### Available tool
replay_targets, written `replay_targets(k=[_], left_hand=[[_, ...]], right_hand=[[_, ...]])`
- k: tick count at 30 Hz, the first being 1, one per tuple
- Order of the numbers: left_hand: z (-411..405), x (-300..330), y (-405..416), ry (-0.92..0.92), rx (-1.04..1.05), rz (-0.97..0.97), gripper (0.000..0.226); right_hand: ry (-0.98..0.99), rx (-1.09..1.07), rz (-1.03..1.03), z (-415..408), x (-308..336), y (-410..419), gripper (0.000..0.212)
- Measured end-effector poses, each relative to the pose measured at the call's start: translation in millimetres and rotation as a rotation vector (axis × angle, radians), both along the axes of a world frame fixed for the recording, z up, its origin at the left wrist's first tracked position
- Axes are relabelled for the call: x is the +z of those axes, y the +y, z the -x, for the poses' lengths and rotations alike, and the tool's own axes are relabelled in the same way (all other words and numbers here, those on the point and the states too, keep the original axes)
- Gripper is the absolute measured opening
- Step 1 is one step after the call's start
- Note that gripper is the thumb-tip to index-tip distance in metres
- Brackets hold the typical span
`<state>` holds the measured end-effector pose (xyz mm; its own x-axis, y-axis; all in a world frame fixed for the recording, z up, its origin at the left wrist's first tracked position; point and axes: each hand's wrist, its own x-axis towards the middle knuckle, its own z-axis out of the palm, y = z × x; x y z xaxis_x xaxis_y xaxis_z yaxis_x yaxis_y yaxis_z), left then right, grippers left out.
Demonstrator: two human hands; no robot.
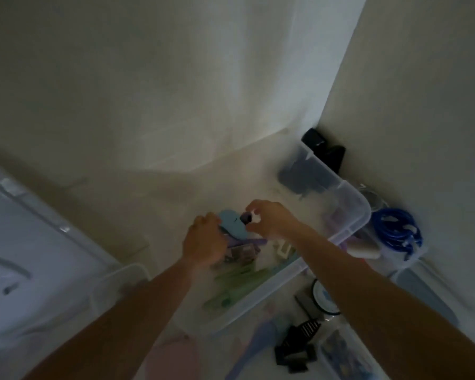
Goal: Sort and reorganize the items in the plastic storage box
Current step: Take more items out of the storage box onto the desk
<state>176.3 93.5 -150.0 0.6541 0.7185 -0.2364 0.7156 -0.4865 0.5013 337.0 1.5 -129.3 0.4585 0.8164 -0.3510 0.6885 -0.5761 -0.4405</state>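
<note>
A clear plastic storage box (348, 231) stands on the floor against the wall. Both my hands reach down into it. My left hand (203, 241) grips a light blue flat item (232, 224) that lies over purple pieces (244, 249). My right hand (269, 219) pinches a small dark purple and white thing (248, 218) just right of the blue item. Pale green sticks (239, 286) lie in the box's near end, and dark items (302, 174) fill its far corner. The picture is dim and blurred.
A white box lid (25, 242) lies at the left. To the right of the box are a blue coiled cable (398, 229), a white roll (365, 250) and a black object (327, 152) in the corner. Black clips (296, 349) and a round tin (322, 297) lie near me.
</note>
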Motion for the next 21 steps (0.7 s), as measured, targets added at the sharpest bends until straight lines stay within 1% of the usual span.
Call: replay_targets(k=[1,3,5,7,8,10,12,14,18,20,21], left_hand=[[8,-8,9,0.087,0.021,0.056,0.037],[16,-21,22,0.185,0.033,0.106,0.042],[10,-32,28,0.218,0.015,0.098,0.046],[-1,-41,29,0.213,-0.003,0.063,0.047],[-6,-44,30,0.21,-0.009,0.05,0.047],[-15,-48,32,0.213,-0.02,0.042,0.045],[-20,-52,34,0.228,-0.033,0.047,0.043],[-25,-55,38,0.234,-0.05,0.045,0.043],[-33,-62,44,0.239,-0.105,0.026,0.053],[-36,-66,45,0.226,-0.184,0.042,0.061],[-39,-69,45,0.23,-0.246,0.036,0.061]], right_hand=[[-0.004,0.08,0.075,-2,-19,16,0.053],[-0.022,0.151,0.146,-4,-50,42,0.065],[-0.062,0.159,0.163,-3,-73,58,0.077],[-0.153,0.189,0.184,0,-91,67,0.09],[-0.188,0.207,0.175,2,-97,70,0.092],[-0.16,0.206,0.162,0,-103,73,0.086],[-0.116,0.206,0.195,-9,-95,75,0.076],[-0.03,0.145,0.237,-19,-83,72,0.065],[0.441,-0.234,0.193,-40,-66,57,0.033],[0.522,-0.337,0.17,-51,-59,50,0.028],[0.529,-0.362,0.165,-55,-57,47,0.028]])
